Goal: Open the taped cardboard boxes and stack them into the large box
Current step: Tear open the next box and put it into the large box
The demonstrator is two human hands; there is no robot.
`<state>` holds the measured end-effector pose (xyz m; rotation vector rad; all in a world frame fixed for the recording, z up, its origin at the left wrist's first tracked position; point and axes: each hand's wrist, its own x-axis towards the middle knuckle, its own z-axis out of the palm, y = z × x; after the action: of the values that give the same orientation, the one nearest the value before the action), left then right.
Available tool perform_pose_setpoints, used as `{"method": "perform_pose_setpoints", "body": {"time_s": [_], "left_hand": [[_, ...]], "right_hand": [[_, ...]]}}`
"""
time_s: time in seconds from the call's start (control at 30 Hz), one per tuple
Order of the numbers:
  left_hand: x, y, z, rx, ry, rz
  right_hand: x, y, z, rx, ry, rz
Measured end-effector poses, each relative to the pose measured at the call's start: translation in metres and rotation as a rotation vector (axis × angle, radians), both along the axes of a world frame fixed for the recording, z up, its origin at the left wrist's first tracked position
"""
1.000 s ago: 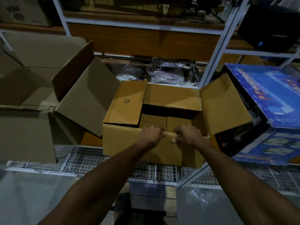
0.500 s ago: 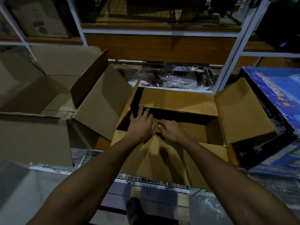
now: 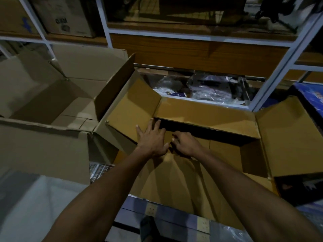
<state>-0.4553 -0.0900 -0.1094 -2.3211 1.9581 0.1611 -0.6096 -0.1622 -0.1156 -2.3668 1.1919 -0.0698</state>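
A tan cardboard box (image 3: 206,117) sits on the wire shelf in front of me with all its flaps spread open. Its near flap hangs down toward me under my forearms. My left hand (image 3: 151,138) lies flat with fingers spread on the box's left flap and inner edge. My right hand (image 3: 185,144) reaches into the box beside it, fingers curled down on the bottom flaps; what they touch is in shadow. The large open box (image 3: 52,102) stands to the left, its right flap leaning against the tan box.
A blue printed carton (image 3: 311,102) leans at the right. Plastic-wrapped items (image 3: 206,88) lie behind the tan box. White shelf posts (image 3: 272,81) rise at the back right. A printed cardboard box (image 3: 64,16) sits on the upper shelf. The wire shelf (image 3: 99,172) shows between the boxes.
Both hands let go of the near flap, which folded down toward me, and moved into the box. The left flap swung outward. My view came closer to the box.
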Motion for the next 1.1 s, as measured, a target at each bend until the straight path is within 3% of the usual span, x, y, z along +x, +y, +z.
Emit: {"method": "perform_pose_setpoints", "body": {"time_s": [0.2,0.4,0.57,0.93,1.1], "left_hand": [[0.003,0.001,0.000,0.008,0.003,-0.005],[-0.005,0.004,-0.004,0.002,-0.060,0.027],[-0.013,-0.006,-0.002,-0.015,-0.073,-0.075],[-0.012,-0.113,0.010,-0.232,0.072,-0.175],[0.005,-0.168,-0.002,-0.218,0.070,-0.202]], "right_hand": [[0.007,-0.003,-0.010,-0.048,0.070,-0.003],[-0.005,-0.006,-0.021,-0.006,0.153,-0.203],[-0.012,-0.014,-0.011,-0.293,0.035,-0.157],[-0.026,-0.089,0.019,-0.283,0.112,-0.196],[-0.021,-0.130,0.013,-0.189,0.184,-0.241]]}}
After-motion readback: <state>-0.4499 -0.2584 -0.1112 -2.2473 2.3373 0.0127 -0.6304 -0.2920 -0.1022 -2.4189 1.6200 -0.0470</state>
